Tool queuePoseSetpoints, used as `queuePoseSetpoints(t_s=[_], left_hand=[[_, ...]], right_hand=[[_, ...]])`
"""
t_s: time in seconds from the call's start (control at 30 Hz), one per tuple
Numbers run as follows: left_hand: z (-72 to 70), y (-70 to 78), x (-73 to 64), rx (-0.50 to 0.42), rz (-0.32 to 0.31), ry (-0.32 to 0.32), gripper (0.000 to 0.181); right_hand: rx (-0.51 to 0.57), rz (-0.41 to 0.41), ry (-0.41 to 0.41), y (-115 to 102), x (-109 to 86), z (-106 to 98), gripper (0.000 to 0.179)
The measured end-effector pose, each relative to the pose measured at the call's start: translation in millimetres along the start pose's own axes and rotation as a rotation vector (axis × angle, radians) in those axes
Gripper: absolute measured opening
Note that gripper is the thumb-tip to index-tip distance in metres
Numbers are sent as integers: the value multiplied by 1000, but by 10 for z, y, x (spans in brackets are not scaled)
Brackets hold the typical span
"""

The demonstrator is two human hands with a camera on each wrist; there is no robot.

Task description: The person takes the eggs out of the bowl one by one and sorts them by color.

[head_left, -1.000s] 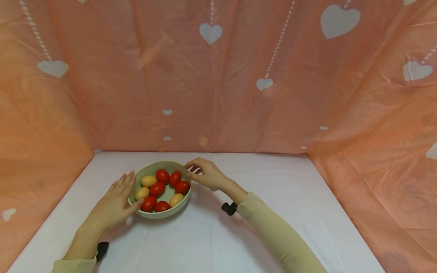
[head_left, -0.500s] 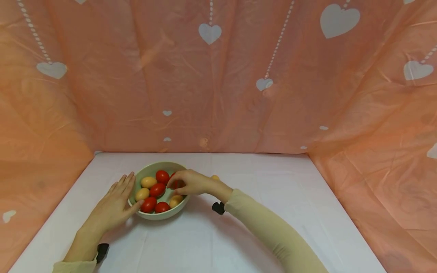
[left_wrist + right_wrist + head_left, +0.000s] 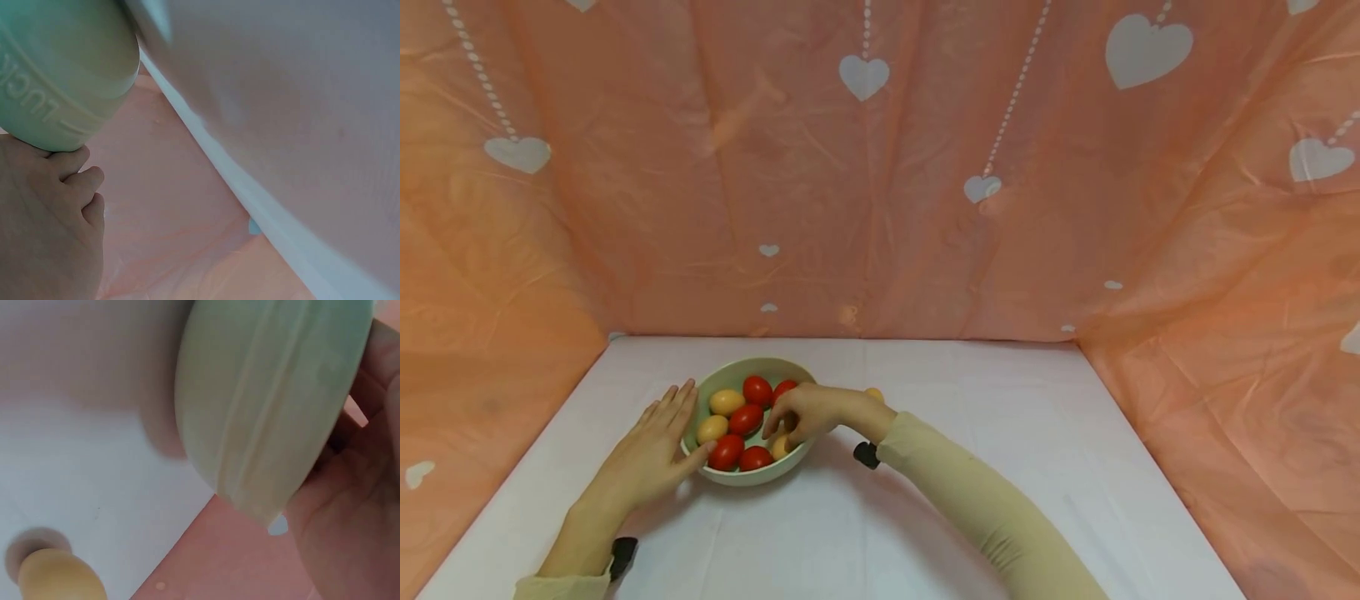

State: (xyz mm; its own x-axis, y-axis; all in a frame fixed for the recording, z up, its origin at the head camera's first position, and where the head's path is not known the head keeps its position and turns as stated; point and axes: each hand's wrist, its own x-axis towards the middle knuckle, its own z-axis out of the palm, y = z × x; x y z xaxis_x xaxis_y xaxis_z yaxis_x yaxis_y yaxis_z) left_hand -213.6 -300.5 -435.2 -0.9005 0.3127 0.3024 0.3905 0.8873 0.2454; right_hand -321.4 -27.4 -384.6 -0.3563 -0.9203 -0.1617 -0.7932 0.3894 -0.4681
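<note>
A pale green bowl (image 3: 745, 478) on the white table holds several red eggs (image 3: 746, 419) and yellow eggs (image 3: 726, 403). Along the bowl's left side lies my left hand (image 3: 651, 450), fingers extended and thumb at the rim; the left wrist view shows its fingers against the bowl's outer wall (image 3: 75, 69). My right hand (image 3: 811, 411) reaches over the right rim, its bent fingers and thumb around the yellow egg (image 3: 780, 448) at the lower right. Whether they grip it is unclear. That hand hides part of the bowl's right side.
One yellow egg (image 3: 62, 578) lies on the white table (image 3: 925, 517) outside the bowl, partly behind my right wrist in the head view. Pink sheeting (image 3: 925, 275) with white hearts stands behind the table and along both sides.
My right hand has moved from the bowl's right rim inward over the red eggs, then down to the lower-right yellow egg. The yellow egg on the table has come into view. My left hand stays put.
</note>
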Motion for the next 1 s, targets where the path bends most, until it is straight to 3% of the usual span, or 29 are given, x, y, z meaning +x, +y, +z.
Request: queuePoseSetpoints(t_s=[0.47, 1.0], left_hand=[[3, 2, -11, -5, -1, -4, 89], [-14, 14, 3, -11, -17, -19, 89]], right_hand=[[-105, 51, -102, -47, 68, 17, 28], [-91, 61, -54, -58, 27, 35, 29]])
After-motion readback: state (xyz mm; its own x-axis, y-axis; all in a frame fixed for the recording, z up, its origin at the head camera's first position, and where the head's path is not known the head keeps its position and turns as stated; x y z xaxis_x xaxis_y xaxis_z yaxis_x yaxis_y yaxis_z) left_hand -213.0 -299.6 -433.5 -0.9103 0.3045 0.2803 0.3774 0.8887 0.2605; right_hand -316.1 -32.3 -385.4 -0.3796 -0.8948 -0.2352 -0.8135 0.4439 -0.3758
